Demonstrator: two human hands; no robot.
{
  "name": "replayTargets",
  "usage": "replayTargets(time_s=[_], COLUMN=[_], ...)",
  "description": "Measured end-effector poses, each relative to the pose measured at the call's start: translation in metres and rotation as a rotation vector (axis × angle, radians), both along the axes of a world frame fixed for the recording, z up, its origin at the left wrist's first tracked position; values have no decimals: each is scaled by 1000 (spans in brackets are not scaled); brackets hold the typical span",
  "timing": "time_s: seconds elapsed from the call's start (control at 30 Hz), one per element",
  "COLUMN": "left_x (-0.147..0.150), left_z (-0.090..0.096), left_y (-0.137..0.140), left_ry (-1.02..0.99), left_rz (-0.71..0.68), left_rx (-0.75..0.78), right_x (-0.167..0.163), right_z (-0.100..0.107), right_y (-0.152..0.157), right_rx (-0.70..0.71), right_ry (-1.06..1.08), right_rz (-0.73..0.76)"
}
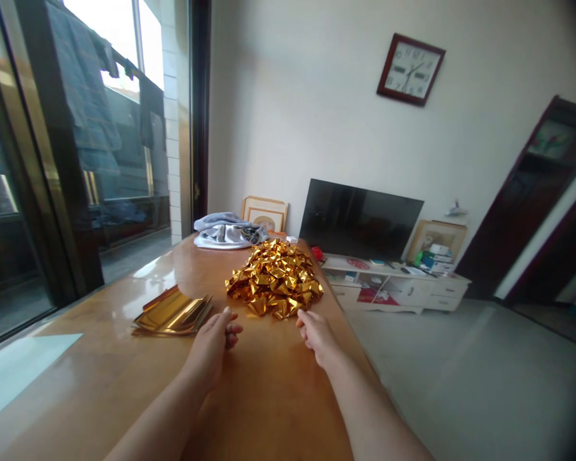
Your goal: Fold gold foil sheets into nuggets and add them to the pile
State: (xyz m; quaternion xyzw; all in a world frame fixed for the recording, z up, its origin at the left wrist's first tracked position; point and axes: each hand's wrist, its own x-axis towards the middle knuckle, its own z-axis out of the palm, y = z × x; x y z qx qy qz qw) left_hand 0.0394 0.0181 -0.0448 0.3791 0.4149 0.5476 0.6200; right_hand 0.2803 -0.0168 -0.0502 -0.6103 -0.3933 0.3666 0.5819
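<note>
A heap of folded shiny gold foil pieces (276, 278) lies on the wooden table ahead of my hands. My left hand (219, 336) is loosely closed just above the table, thumb on top and fingers curled in, with nothing visible in it. Right beside it, on the left, is a stack of flat gold foil sheets (173, 314) with curling edges. My right hand (315, 334) is curled into a loose fist at the near right edge of the heap. Its fingertips are close to a foil piece; whether they touch it I cannot tell. No object shows inside that hand.
The wooden table (264, 397) ends along its right edge, above a pale floor. Folded clothes (228, 232) and picture frames (264, 214) are at its far end. A pale sheet (24, 368) lies at the left. A television (360, 221) and white cabinet (413, 291) stand beyond.
</note>
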Motion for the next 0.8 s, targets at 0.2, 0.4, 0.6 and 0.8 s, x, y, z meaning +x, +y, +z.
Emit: replayTargets(time_s=[0.2, 0.4, 0.6, 0.8], left_x=[-3, -2, -2, -5], left_z=[-5, -14, 5, 32], left_y=[-3, 6, 10, 21], left_ry=[102, 113, 113, 174], left_rz=[-13, -15, -36, -9], left_rx=[74, 45, -158, -200], right_x=[-11, -14, -15, -17], right_z=[0, 1, 4, 9], right_y=[-2, -6, -9, -12], right_rx=[-12, -41, -88, -102], right_ry=[-392, -713, -907, -1003], right_rz=[173, 259, 299, 324])
